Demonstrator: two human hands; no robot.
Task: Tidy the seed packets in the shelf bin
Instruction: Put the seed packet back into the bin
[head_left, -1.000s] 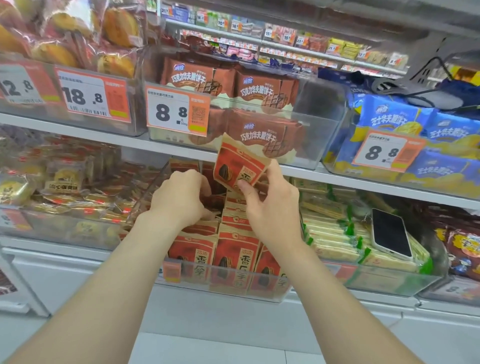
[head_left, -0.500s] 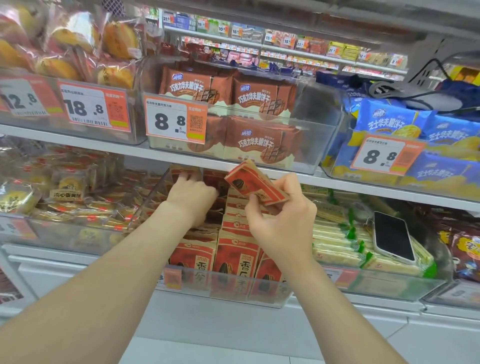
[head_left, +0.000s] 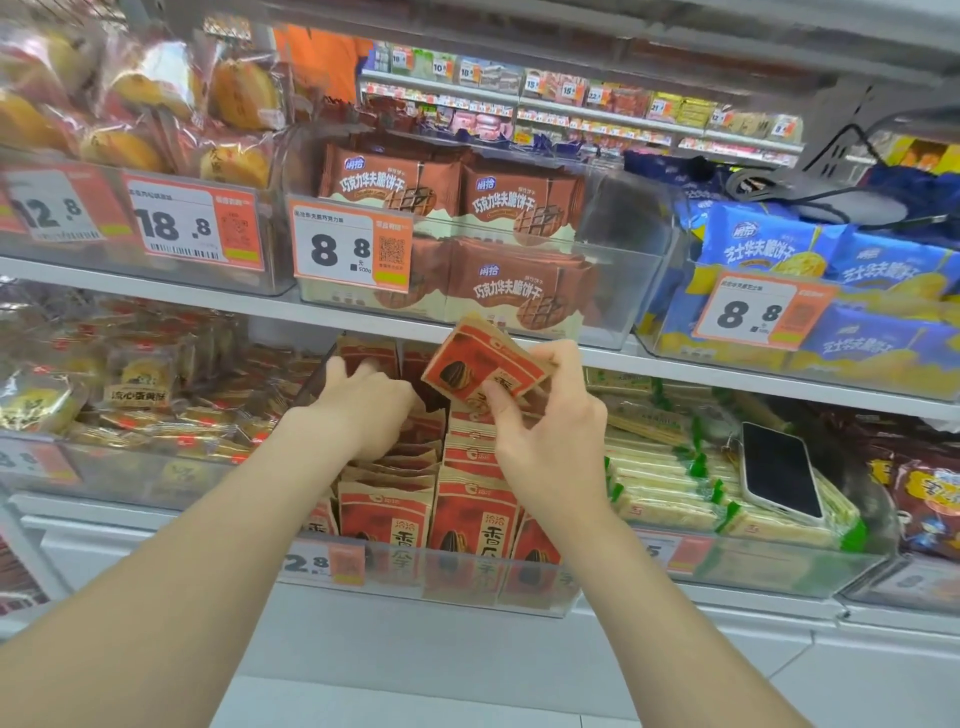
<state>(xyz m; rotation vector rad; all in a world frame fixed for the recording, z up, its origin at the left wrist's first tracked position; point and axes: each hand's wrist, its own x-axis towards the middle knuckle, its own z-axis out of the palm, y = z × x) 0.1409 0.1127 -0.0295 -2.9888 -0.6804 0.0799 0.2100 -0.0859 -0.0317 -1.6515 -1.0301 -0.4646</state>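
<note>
A clear plastic shelf bin (head_left: 545, 592) on the lower shelf holds rows of red and tan sunflower seed packets (head_left: 387, 519), standing upright. My right hand (head_left: 550, 441) pinches one seed packet (head_left: 483, 366) by thumb and fingers, tilted and lifted above the rows, just under the upper shelf edge. My left hand (head_left: 363, 410) reaches into the back left of the bin, its fingers lying on the packets there; the fingertips are partly hidden.
The upper shelf edge (head_left: 208, 296) runs just above the bin, carrying bins of brown wafer packs (head_left: 514, 291) and blue wafer packs (head_left: 779, 249). A phone (head_left: 782, 475) lies on green-edged packs in the bin to the right. Pastry packs (head_left: 135, 384) fill the left bin.
My right hand has turned the lifted packet from edge-on back to show its face, still near the upper shelf edge. My left hand has stayed at the back of the bin.
</note>
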